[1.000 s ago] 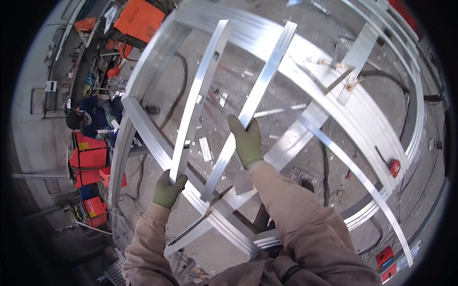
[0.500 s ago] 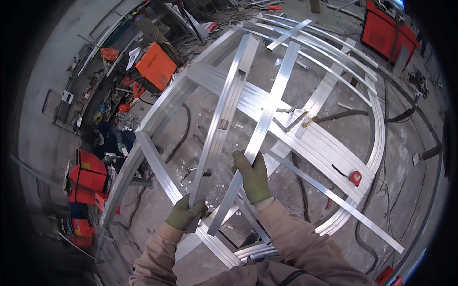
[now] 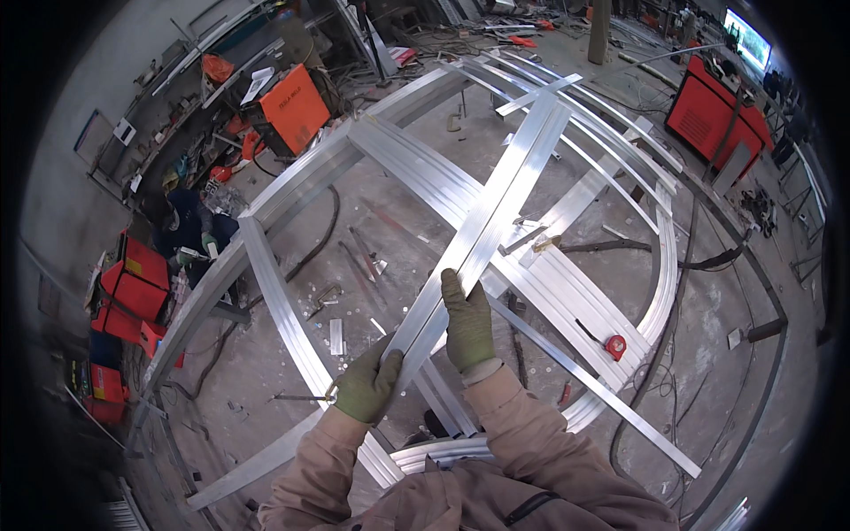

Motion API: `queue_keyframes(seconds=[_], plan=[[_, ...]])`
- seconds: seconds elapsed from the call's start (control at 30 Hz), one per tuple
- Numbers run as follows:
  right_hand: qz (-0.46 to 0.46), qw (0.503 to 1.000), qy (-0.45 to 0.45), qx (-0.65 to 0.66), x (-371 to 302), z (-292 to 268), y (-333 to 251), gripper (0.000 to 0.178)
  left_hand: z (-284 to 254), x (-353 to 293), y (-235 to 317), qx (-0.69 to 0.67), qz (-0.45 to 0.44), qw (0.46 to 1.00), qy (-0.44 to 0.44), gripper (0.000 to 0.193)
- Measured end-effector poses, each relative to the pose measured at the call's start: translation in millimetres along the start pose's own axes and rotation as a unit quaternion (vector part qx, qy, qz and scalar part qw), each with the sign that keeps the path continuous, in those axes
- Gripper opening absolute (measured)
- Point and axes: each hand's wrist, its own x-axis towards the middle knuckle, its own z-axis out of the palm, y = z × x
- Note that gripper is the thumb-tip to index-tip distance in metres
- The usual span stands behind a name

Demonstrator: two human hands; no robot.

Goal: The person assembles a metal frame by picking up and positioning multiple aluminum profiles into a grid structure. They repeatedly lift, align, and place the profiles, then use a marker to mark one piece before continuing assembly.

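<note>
Two long silvery metal bars lie side by side, slanting from near me up to the far right, with a thin dark seam between them. My left hand (image 3: 367, 382), in a green glove, is closed around the near end of the left bar (image 3: 481, 210). Farther up, my right hand (image 3: 469, 326), gloved alike, grips the right bar (image 3: 524, 195) with its thumb on top. Beneath the bars is a large curved metal frame (image 3: 292, 305) with wide ribbed crosspieces (image 3: 425, 177). The bars' far ends reach a short flat strip (image 3: 540, 93) lying across the frame.
A red tape measure (image 3: 614, 347) rests on a ribbed crosspiece, near a thin slanting bar (image 3: 611, 389). Cables (image 3: 323, 248) and a clamp (image 3: 326, 299) lie on the floor. Orange and red machines (image 3: 295, 108) stand around. A person in dark clothing (image 3: 183, 226) crouches at the left.
My left hand has turned its bar and brought it rightward, flush beside the bar in my right hand. The bars were apart before. The whole view has shifted slightly.
</note>
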Motion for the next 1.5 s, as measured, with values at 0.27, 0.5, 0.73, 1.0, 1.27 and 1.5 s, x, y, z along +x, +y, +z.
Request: queue_keyframes(seconds=[0.27, 0.5, 0.73, 1.0, 1.27, 1.5], plan=[[0.009, 0.999, -0.025, 0.025, -4.0, -0.3, -1.2, 0.058, -12.6, -7.4, 12.6, 0.012, -0.004, 1.000, -0.018, 0.066], [-0.063, 0.994, -0.014, -0.092, -1.2, -1.0, 28.1, 0.052, -38.3, -20.2, -8.1, 0.106, 0.009, 0.994, 0.010, 0.063], [0.026, 0.996, 0.010, 0.089, 56.6, -47.8, 11.4, 0.055, -67.7, -62.1, -110.9, -0.208, -0.083, 0.962, 0.158, 0.060], [0.052, 0.994, 0.025, 0.096, 80.7, -48.6, 43.4, 0.054, 3.0, -77.5, -74.2, -0.272, -0.112, 0.938, 0.184, 0.100], [0.066, 0.995, 0.017, 0.079, 80.5, -35.2, 64.9, 0.054, 19.6, -61.0, -90.3, -0.150, -0.124, 0.935, 0.295, 0.089], [0.055, 0.997, 0.035, 0.041, 80.7, -26.8, 66.5, 0.058, 35.1, -55.3, -120.2, -0.127, -0.072, 0.933, 0.328, 0.082]])
